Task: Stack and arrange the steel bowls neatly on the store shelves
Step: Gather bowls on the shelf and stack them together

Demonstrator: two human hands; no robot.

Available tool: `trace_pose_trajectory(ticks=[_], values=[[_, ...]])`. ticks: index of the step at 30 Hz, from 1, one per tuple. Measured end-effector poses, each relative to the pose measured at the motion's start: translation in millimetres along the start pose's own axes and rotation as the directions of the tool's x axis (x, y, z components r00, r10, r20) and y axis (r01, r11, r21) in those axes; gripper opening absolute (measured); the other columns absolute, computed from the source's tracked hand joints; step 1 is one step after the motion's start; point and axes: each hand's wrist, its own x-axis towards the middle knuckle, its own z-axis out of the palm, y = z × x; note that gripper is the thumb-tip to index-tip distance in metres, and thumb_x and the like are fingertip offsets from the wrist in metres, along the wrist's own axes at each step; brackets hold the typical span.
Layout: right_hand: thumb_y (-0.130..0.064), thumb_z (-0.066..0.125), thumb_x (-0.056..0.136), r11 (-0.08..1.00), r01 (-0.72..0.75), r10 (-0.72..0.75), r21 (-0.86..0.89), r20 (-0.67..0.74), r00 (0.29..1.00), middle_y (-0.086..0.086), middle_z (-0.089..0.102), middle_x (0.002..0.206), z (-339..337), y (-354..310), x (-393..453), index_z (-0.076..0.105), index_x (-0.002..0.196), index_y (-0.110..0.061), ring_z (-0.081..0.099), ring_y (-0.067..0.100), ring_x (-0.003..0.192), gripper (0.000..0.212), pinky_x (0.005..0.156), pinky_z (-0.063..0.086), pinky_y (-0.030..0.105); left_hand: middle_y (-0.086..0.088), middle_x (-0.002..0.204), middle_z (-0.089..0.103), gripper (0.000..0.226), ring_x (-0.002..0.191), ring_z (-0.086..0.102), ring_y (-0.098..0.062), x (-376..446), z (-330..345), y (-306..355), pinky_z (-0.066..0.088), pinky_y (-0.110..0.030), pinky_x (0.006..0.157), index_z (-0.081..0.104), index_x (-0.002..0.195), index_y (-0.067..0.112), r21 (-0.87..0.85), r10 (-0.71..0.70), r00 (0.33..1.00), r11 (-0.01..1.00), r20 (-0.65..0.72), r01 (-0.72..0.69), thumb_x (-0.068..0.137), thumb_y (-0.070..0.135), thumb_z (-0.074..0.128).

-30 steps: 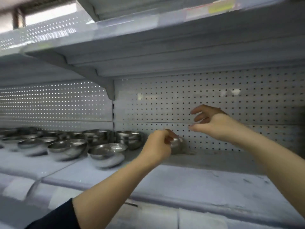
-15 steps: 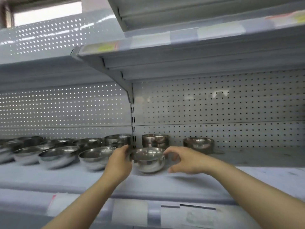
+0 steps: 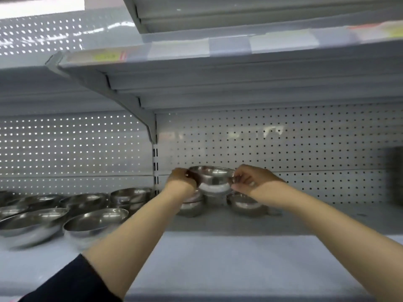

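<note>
Bowl stack point(image 3: 192, 203) largely hidden behind the left hand point(image 3: 182, 179). Front bowls point(image 3: 30, 223) motion-blurred. Dark object point(image 3: 394, 171) cut off at right edge, unidentifiable.

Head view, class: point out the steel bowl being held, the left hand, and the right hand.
Held steel bowl point(image 3: 212, 175): head view, on its outer wall.
Left hand point(image 3: 182, 179): head view, on its back.
Right hand point(image 3: 254, 178): head view, on its back.

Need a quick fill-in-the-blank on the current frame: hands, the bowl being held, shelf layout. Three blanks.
1. The raised steel bowl is held by ____ hands, the left hand and the right hand, one at each side of its rim.
2. The raised bowl's opening faces ____.
3. The loose bowls stand to the ____ of the shelf upright.

Missing: both; up; left
</note>
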Motion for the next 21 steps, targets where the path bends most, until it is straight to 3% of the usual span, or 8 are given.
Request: trace_pose_trajectory(ticks=[2,5,9,11,14,16,21], values=[[-0.04,0.059,0.088,0.998,-0.029,0.028,-0.048,-0.022,0.999,-0.011,0.06,0.099,-15.2,22.1,9.0,0.054,0.098,-0.031,0.058,0.009,0.092,0.014,0.08,0.05,0.028,-0.008,0.087,0.061,0.024,0.074,0.054,-0.018,17.9,29.3,17.7,0.045,-0.022,0.064,0.061,0.102,0.003,0.018,0.026,1.0,1.0,0.016,-0.026,0.092,0.021,0.049],[-0.054,0.058,0.083,0.995,-0.065,0.06,-0.073,-0.06,0.996,-0.013,0.058,0.096,-27.2,54.5,17.0,0.053,0.094,-0.033,0.056,0.004,0.089,0.025,0.072,0.047,0.024,-0.009,0.09,0.064,0.021,0.079,0.056,-0.018,35.1,74.2,24.6,0.043,-0.024,0.069,0.063,0.1,0.004,-0.062,0.028,0.998,0.998,0.061,-0.025,0.09,0.015,0.049],[-0.055,0.062,0.079,0.992,-0.087,0.078,-0.086,-0.101,0.992,-0.019,0.057,0.09,-18.8,90.9,21.7,0.053,0.088,-0.038,0.053,-0.005,0.083,0.021,0.062,0.039,0.016,-0.004,0.086,0.066,0.017,0.076,0.057,-0.015,49.0,115.5,9.3,0.045,-0.022,0.069,0.066,0.092,0.009,-0.086,-0.017,0.993,0.996,0.114,0.027,0.091,0.017,0.05],[-0.055,0.061,0.079,0.991,-0.089,0.08,-0.101,-0.094,0.992,-0.019,0.057,0.09,-9.1,105.7,20.6,0.052,0.087,-0.038,0.052,-0.006,0.082,0.021,0.061,0.037,0.014,-0.007,0.096,0.069,0.02,0.083,0.06,-0.017,52.8,126.5,-4.0,0.048,-0.025,0.077,0.067,0.096,0.008,-0.038,-0.005,0.989,0.999,0.144,0.011,0.092,0.016,0.049],[-0.056,0.06,0.08,0.986,-0.111,0.105,-0.127,-0.051,0.993,-0.013,0.059,0.091,-0.7,116.0,19.0,0.052,0.089,-0.033,0.056,0.003,0.084,0.025,0.064,0.044,0.019,-0.01,0.107,0.067,0.026,0.099,0.06,-0.022,55.7,131.8,-17.4,0.046,-0.028,0.088,0.065,0.105,0.006,0.039,0.034,0.99,0.998,0.135,-0.04,0.093,0.006,0.042],[-0.056,0.06,0.08,0.982,-0.123,0.117,-0.144,-0.049,0.992,-0.008,0.061,0.093,0.4,117.2,18.7,0.054,0.092,-0.028,0.058,0.008,0.086,0.032,0.072,0.047,0.025,-0.01,0.109,0.066,0.028,0.103,0.059,-0.022,56.3,133.9,-22.1,0.044,-0.026,0.087,0.064,0.105,0.006,0.045,0.063,0.989,0.997,0.133,-0.069,0.092,0.002,0.039],[-0.058,0.059,0.079,0.979,-0.143,0.141,-0.144,-0.018,0.99,-0.005,0.061,0.09,3.6,121.1,16.8,0.053,0.094,-0.026,0.058,0.012,0.083,0.035,0.073,0.048,0.029,-0.014,0.112,0.066,0.029,0.109,0.058,-0.026,56.0,135.7,-25.3,0.042,-0.026,0.087,0.064,0.106,0.004,0.1,0.09,0.981,0.989,0.172,-0.108,0.09,0.0,0.04]])
